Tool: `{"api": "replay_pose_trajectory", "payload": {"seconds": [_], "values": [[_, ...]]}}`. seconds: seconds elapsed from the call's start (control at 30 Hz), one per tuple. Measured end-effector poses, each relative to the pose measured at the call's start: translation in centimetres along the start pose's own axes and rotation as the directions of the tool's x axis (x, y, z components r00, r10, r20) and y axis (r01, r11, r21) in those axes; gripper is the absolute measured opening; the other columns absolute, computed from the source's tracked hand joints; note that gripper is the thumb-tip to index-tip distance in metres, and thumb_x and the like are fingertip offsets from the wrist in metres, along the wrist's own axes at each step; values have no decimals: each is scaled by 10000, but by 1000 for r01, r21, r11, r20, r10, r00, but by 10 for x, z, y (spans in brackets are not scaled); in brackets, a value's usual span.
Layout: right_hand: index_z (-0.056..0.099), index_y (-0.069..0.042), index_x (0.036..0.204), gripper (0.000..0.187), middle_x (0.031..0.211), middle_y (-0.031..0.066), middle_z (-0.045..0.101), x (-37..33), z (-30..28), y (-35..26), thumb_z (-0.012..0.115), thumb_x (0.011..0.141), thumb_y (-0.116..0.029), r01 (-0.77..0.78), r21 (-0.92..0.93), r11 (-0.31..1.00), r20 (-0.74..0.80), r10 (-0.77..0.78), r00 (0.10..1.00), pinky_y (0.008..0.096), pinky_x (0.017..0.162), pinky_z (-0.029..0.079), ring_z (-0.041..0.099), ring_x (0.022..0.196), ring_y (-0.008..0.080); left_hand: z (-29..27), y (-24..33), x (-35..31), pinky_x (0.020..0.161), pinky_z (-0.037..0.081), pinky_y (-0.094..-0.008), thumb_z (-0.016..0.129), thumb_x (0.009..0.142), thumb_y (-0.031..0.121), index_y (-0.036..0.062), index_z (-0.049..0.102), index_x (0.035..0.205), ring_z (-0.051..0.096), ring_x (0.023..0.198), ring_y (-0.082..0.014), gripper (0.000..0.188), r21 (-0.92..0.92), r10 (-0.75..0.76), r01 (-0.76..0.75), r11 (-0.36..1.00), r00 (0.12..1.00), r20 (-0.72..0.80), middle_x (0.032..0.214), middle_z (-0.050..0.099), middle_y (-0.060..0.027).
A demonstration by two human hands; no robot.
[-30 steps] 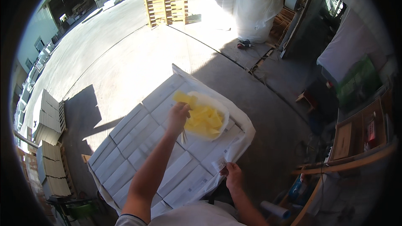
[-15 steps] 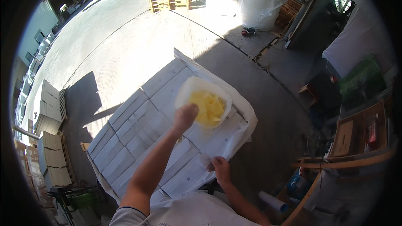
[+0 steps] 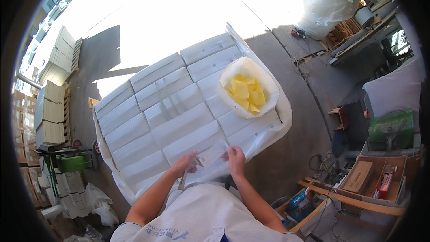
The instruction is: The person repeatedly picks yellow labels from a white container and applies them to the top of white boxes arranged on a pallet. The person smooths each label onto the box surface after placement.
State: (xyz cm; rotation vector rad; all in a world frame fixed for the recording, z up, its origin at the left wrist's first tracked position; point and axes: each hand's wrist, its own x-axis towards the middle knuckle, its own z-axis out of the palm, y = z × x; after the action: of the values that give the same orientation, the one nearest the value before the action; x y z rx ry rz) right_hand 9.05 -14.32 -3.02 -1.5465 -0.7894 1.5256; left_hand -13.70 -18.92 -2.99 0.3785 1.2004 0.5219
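Observation:
Both hands are at the near edge of a block of white wrapped boxes (image 3: 183, 107). Pinched in my right hand (image 3: 236, 159) is the corner of a thin translucent sheet (image 3: 216, 153) with a small dark mark on it. My left hand (image 3: 184, 164) grips the other end, fingers curled; a narrow pale strip hangs below it, too small to name. Farther off on the boxes stands an open white bag (image 3: 228, 69), its rim rolled out. Yellow pieces (image 3: 246, 92), flat and paper-like, lie loosely inside it. White plastic film (image 3: 283, 118) edges the block.
At the right are a wooden tray (image 3: 389, 177) with a carton and a red-and-white item, and a curved wooden rail (image 3: 358, 199). Stacked pale slabs (image 3: 50, 107) stand on pallets at the left, near a green-bodied cart (image 3: 74, 163). Large white sacks (image 3: 329, 4) stand far right.
My left hand has left the bag of yellow pieces and come back to the near edge, taking hold of the sheet beside my right hand. The camera view has shifted.

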Motion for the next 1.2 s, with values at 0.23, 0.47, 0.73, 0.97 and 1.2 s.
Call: {"api": "replay_pose_trajectory", "payload": {"seconds": [0.23,0.47,0.73,0.97,1.2], "values": [[556,29,1024,171,825,96,661,5,17,10,533,981,-135,30,-142,989,-37,-36,999,253,572,513,679,674,155,-11,-7,4,505,386,-267,553,941,443,7,673,946,494,555,-123,452,75,-11,20,997,993,-115,777,654,-73],[560,34,1040,210,869,108,662,17,24,23,544,968,-162,10,-82,997,-33,-13,999,256,553,509,682,676,172,-21,-27,31,516,420,-285,640,864,234,-17,665,946,517,571,-129,265,304,198,-119,945,950,-243,784,682,-81],[603,19,1107,295,872,107,669,48,28,42,608,912,-202,-128,-250,960,-60,116,991,260,510,505,684,656,183,-45,-25,61,656,521,-346,633,813,234,-28,693,891,659,672,-221,280,625,375,-108,773,873,-312,767,714,-133],[699,-26,947,284,718,106,675,69,30,72,662,840,-287,-12,-543,840,-111,-57,992,353,634,509,670,634,205,-55,-27,73,746,541,-400,600,789,242,-11,713,880,698,778,-307,291,784,389,43,620,850,-354,778,714,-159],[701,-51,932,275,882,144,714,76,32,87,633,841,-301,57,-739,671,-110,-203,973,427,753,522,678,853,332,-42,-19,71,806,535,-455,589,800,259,37,726,923,672,896,-378,289,785,374,177,593,804,-463,929,702,-207]]}}
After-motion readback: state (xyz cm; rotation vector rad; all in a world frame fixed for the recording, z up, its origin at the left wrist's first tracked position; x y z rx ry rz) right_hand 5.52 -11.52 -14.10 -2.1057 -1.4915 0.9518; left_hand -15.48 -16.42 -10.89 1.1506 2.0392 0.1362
